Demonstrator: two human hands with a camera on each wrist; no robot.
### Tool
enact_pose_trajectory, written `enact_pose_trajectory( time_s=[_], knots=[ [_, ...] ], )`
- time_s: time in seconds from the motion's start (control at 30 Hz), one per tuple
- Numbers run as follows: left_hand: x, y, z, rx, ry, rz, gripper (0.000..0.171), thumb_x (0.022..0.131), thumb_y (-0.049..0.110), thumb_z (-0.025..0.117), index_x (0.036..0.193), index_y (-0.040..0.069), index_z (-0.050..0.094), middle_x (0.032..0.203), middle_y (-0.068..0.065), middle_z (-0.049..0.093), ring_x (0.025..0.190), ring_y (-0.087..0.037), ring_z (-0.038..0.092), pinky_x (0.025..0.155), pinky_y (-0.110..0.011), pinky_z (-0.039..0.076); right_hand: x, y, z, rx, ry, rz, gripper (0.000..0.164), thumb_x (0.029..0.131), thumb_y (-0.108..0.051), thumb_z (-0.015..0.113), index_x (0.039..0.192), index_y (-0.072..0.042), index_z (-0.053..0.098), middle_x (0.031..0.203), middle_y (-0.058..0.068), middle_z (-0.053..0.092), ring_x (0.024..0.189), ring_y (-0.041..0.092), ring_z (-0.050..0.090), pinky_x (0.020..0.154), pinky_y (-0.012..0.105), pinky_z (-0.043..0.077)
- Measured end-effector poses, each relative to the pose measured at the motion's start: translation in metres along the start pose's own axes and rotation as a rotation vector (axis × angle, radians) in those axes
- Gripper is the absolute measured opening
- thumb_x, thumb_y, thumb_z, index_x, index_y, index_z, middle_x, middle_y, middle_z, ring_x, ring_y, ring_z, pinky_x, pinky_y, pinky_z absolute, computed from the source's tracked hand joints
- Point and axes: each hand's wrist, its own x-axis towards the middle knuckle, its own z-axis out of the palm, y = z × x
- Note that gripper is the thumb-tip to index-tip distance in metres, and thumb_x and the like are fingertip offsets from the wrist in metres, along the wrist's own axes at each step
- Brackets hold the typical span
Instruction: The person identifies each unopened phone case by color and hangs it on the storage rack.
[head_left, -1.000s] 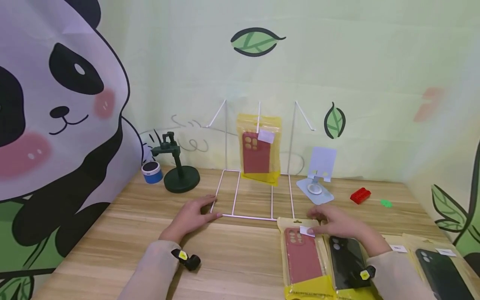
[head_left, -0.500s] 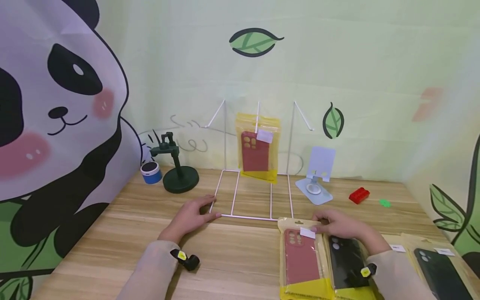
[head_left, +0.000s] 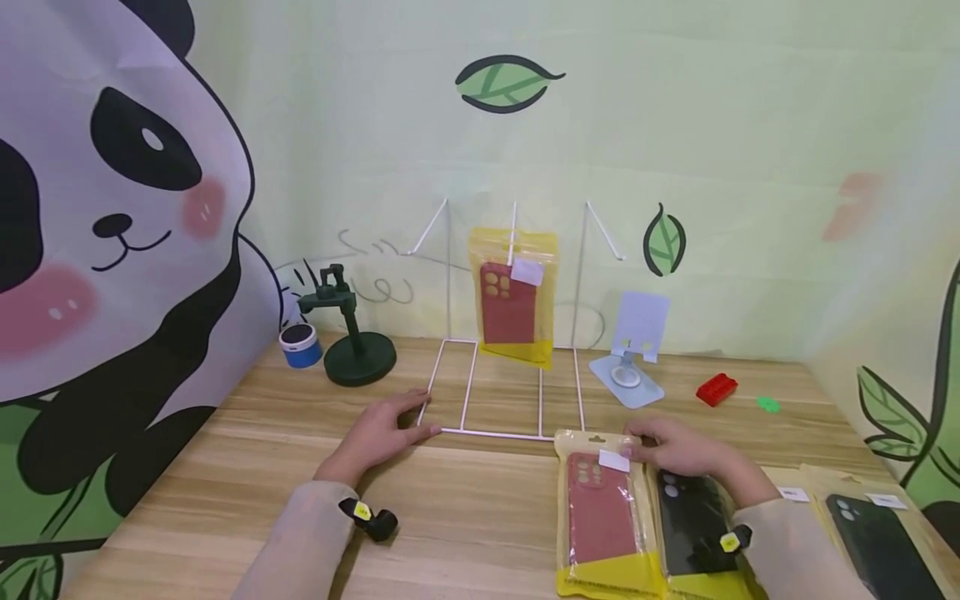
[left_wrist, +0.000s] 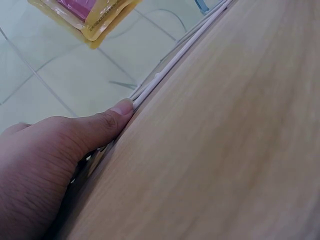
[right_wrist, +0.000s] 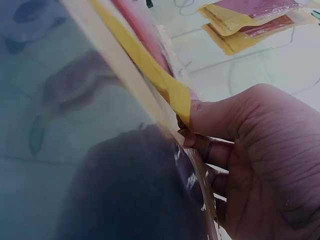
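Observation:
In the head view, my left hand (head_left: 378, 435) rests at the front left corner of a white wire display rack (head_left: 487, 433). Its thumb touches the front rod, and the fingers reach the side rod, fairly straight. With thumb and fingertips my right hand (head_left: 686, 454) pinches the upper right edge of a clear-fronted yellow pouch (head_left: 609, 575) containing a red phone case (head_left: 600, 508). The right wrist view shows the pinched yellow edge (right_wrist: 170, 92) close up. Partly under my right hand and wrist lies a pouch with a black phone case (head_left: 693, 525).
Another pouched red phone case (head_left: 508, 308) hangs from the rack's middle hook. More dark-cased pouches (head_left: 877, 533) lie at right. Behind are a dark green stand (head_left: 360, 358), a blue-and-white cylinder (head_left: 300, 346), a light blue phone stand (head_left: 637, 333), and a red block (head_left: 716, 389).
My right hand has shifted slightly right, from over the pouch top to its upper right edge, pinching it. The pouch has risen slightly. My left hand has stayed at the rack corner.

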Motion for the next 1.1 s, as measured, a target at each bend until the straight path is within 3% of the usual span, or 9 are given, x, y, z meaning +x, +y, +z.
enact_pose_trajectory(
  time_s=[0.37, 0.5, 0.63, 0.8, 1.1],
  knots=[
    [0.001, 0.000, -0.001, 0.005, 0.000, -0.013, 0.069, 0.088, 0.060, 0.069, 0.144, 0.022, 0.058, 0.151, -0.002, 0.051, 0.141, -0.027, 0.044, 0.115, -0.051, 0.034, 0.002, -0.009, -0.005, 0.059, 0.223, 0.017, 0.024, 0.098, -0.032, 0.067, 0.082, -0.017, 0.057, 0.072, 0.002, 0.056, 0.069, 0.016, 0.053, 0.059, 0.028, 0.044],
    [0.000, 0.002, -0.001, 0.004, 0.005, -0.007, 0.068, 0.088, 0.059, 0.070, 0.143, 0.021, 0.059, 0.150, -0.003, 0.051, 0.140, -0.028, 0.045, 0.115, -0.052, 0.035, 0.001, -0.012, -0.008, 0.152, 0.232, 0.007, 0.022, 0.100, -0.029, 0.064, 0.084, -0.015, 0.059, 0.072, 0.013, 0.055, 0.065, 0.025, 0.051, 0.058, 0.031, 0.044],
    [0.000, 0.001, -0.001, 0.002, 0.000, -0.015, 0.068, 0.088, 0.059, 0.070, 0.143, 0.022, 0.059, 0.151, -0.002, 0.050, 0.141, -0.027, 0.044, 0.115, -0.052, 0.034, -0.001, -0.018, -0.011, 0.271, 0.221, -0.027, 0.016, 0.102, -0.021, 0.061, 0.093, -0.009, 0.062, 0.082, 0.018, 0.060, 0.075, 0.035, 0.058, 0.067, 0.039, 0.055],
    [0.000, 0.001, 0.000, -0.003, 0.003, 0.000, 0.068, 0.088, 0.060, 0.070, 0.143, 0.021, 0.059, 0.151, -0.002, 0.050, 0.141, -0.027, 0.044, 0.116, -0.051, 0.034, -0.004, -0.033, -0.018, 0.355, 0.256, -0.058, 0.013, 0.103, -0.017, 0.060, 0.100, -0.005, 0.063, 0.086, 0.012, 0.060, 0.082, 0.024, 0.064, 0.079, 0.046, 0.060],
    [0.000, 0.001, 0.000, 0.002, 0.006, 0.009, 0.068, 0.088, 0.058, 0.071, 0.143, 0.021, 0.059, 0.151, -0.002, 0.051, 0.140, -0.028, 0.045, 0.115, -0.052, 0.034, -0.014, -0.076, -0.029, 0.305, 0.436, -0.169, 0.008, 0.100, -0.006, 0.061, 0.104, -0.002, 0.067, 0.089, 0.006, 0.068, 0.080, 0.019, 0.068, 0.074, 0.032, 0.061]
  ],
)
